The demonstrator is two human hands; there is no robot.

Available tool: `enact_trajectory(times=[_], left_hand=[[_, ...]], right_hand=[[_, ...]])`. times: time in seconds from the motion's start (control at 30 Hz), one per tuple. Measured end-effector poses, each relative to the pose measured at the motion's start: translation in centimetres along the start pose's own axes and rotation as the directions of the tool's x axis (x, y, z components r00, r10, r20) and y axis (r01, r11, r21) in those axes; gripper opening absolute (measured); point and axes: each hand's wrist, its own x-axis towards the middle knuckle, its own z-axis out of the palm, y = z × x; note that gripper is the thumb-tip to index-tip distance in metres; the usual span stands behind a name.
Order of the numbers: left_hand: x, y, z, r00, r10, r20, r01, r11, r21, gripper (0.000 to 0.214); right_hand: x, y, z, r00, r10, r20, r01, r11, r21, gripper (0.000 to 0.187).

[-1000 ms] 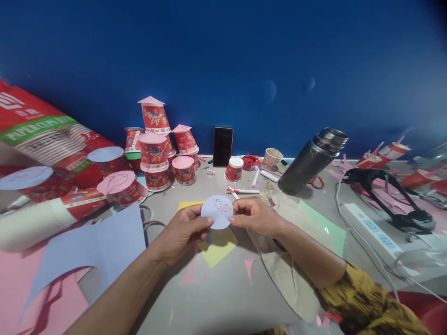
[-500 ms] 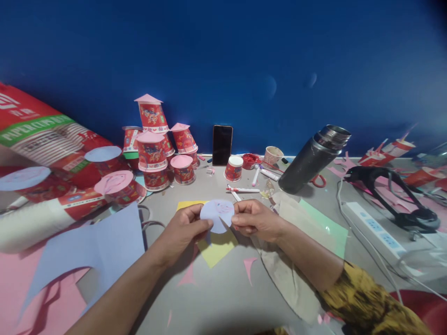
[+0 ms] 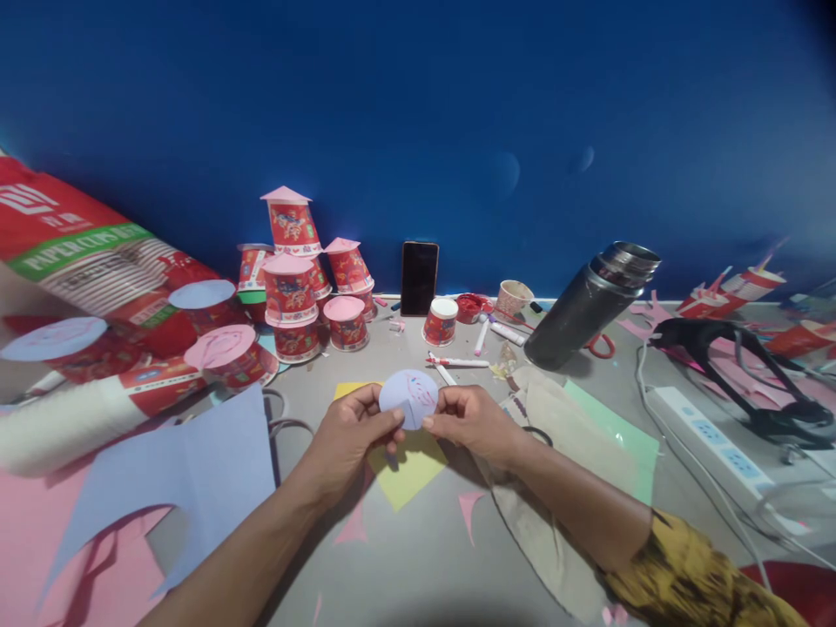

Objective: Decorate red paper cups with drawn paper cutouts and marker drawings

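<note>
Between my two hands is a pale lilac paper disc (image 3: 408, 394) with pink and blue pen marks and a slit running in from its lower edge. My left hand (image 3: 356, 431) pinches its left side, and my right hand (image 3: 474, 422) pinches its lower right side, thumb on top. Beneath the disc lies a yellow sheet of paper (image 3: 406, 477) on the grey table. Pink paper scraps (image 3: 468, 514) lie near my wrists. Beyond the disc are a red-and-white marker (image 3: 461, 362) and a small red paper cup (image 3: 441, 322).
Stacked red paper cups (image 3: 291, 292) with pink paper tops stand at the back left. A dark phone (image 3: 419, 279) leans on the blue wall. To the right are a tilted black thermos (image 3: 584, 309), a beige cloth (image 3: 555, 505) and a power strip (image 3: 711, 448). Lilac paper (image 3: 222, 453) lies left.
The slit edges, parted with a gap before, now lie together and overlap slightly. My right fingers have shifted onto the disc's lower right edge. The view has tilted up slightly.
</note>
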Motion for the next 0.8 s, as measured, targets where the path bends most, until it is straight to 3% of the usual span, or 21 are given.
enact_trajectory(times=[0.37, 0.57, 0.8], left_hand=[[0.0, -0.8, 1.0, 1.0, -0.01, -0.029, 0.007, 0.997, -0.083, 0.056], [-0.1, -0.9, 0.9, 0.999, -0.02, -0.043, 0.019, 0.999, -0.026, 0.054], [-0.4, -0.2, 0.9, 0.993, -0.103, 0.055, 0.098, 0.991, 0.088, 0.063]], right_hand=[[-0.5, -0.3, 1.2, 0.999, -0.043, -0.014, 0.043, 0.999, 0.015, 0.028], [-0.4, 0.0, 0.3, 0.997, -0.048, 0.062, 0.04, 0.991, 0.129, 0.051], [0.1, -0.6, -0.7, 0.999, -0.019, -0.051, 0.034, 0.947, 0.319, 0.066]])
